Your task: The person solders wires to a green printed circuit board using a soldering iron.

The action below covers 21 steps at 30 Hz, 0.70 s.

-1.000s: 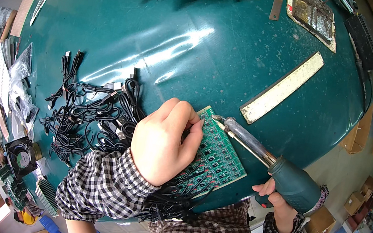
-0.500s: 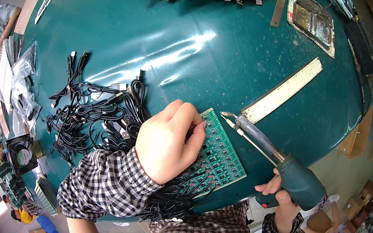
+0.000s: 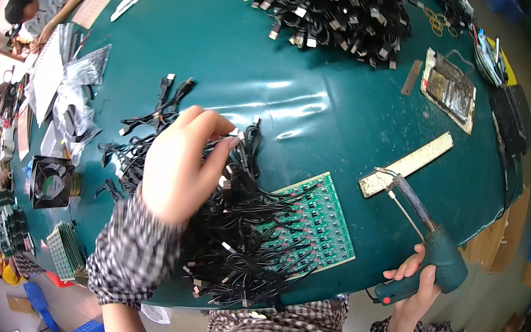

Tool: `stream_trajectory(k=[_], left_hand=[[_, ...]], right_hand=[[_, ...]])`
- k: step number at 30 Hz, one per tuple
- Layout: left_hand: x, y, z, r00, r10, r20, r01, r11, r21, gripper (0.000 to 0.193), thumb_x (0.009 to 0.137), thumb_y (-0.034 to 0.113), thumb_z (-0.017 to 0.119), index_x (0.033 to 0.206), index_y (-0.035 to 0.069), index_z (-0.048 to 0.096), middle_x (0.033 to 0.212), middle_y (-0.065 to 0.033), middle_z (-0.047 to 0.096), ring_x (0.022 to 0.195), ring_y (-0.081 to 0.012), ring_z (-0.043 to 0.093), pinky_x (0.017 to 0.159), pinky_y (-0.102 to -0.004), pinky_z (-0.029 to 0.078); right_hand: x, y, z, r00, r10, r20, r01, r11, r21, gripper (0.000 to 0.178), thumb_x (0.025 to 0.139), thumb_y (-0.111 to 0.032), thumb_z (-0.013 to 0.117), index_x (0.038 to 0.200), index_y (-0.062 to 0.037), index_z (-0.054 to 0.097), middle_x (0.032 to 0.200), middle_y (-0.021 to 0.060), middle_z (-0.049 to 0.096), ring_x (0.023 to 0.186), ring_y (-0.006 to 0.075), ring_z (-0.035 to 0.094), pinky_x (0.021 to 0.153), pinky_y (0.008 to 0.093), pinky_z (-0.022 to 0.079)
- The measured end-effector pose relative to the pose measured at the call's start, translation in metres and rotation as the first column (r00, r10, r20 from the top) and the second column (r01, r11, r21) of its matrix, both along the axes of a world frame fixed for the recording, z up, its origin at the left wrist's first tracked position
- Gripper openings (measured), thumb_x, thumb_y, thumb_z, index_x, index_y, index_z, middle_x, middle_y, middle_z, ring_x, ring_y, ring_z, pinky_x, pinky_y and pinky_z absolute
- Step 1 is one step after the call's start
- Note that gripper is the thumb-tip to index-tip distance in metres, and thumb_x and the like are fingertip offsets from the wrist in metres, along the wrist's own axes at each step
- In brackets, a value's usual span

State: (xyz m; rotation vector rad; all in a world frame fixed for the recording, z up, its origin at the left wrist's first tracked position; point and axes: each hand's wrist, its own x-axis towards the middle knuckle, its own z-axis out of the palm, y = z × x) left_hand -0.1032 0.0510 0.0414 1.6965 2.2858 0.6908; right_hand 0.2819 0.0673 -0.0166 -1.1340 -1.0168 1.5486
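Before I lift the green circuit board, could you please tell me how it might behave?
The circuit board looks a thin, flat panel, so it is probably stiff and light. The black cables attached to it lie in loose coils, so they would likely flop and drag.

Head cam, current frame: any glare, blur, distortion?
Head view: white glare streaks across the green tabletop; head view: left hand and its checked sleeve look soft, blurred, circuit board crisper; head view: fisheye bowing the tabletop's edges, corners black.
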Motion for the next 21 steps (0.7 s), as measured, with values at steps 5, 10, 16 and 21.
stream_trajectory(k=[5,10,16,21], left_hand=[[-0.018,0.031,-0.052,0.993,0.055,-0.100,-0.067,0.991,-0.119,0.036,0.085,0.033,0.079,0.095,0.000,0.068,0.094,-0.0164,0.068,0.081,-0.0285,0.069,0.073,-0.0382,0.055],[-0.033,0.045,-0.054,0.912,0.127,0.391,-0.064,0.984,-0.169,0.031,0.085,0.025,0.082,0.090,-0.001,0.066,0.084,-0.0083,0.070,0.075,-0.0156,0.068,0.069,-0.0293,0.054],[-0.031,0.038,-0.027,0.469,0.182,0.864,-0.284,0.957,-0.048,0.027,0.091,0.017,0.078,0.104,0.000,0.063,0.090,-0.0032,0.069,0.076,-0.0057,0.065,0.063,-0.0181,0.052],[-0.054,0.014,-0.030,0.873,0.172,0.457,-0.041,0.959,-0.281,0.022,0.090,0.015,0.074,0.101,0.000,0.063,0.077,-0.0027,0.066,0.064,-0.0086,0.062,0.058,-0.0245,0.051]], right_hand=[[-0.013,-0.001,0.003,0.997,0.024,-0.075,-0.022,0.999,0.037,0.049,0.106,-0.035,0.052,0.129,0.0086,0.050,0.081,0.0061,0.055,0.066,0.0151,0.061,0.062,0.0363,0.064],[0.003,-0.006,0.010,0.998,-0.008,-0.056,0.010,0.999,0.038,0.054,0.103,-0.035,0.058,0.129,0.0104,0.049,0.082,0.0070,0.057,0.068,0.0169,0.062,0.062,0.0398,0.065],[0.003,0.003,0.007,0.995,-0.034,-0.094,0.035,0.999,0.009,0.052,0.104,-0.038,0.056,0.127,0.0088,0.049,0.082,0.0058,0.057,0.068,0.0160,0.062,0.060,0.0374,0.064],[-0.001,0.006,0.006,0.994,-0.010,-0.113,0.011,1.000,0.005,0.051,0.104,-0.039,0.055,0.127,0.0074,0.050,0.081,0.0056,0.057,0.067,0.0154,0.061,0.059,0.0368,0.063]])
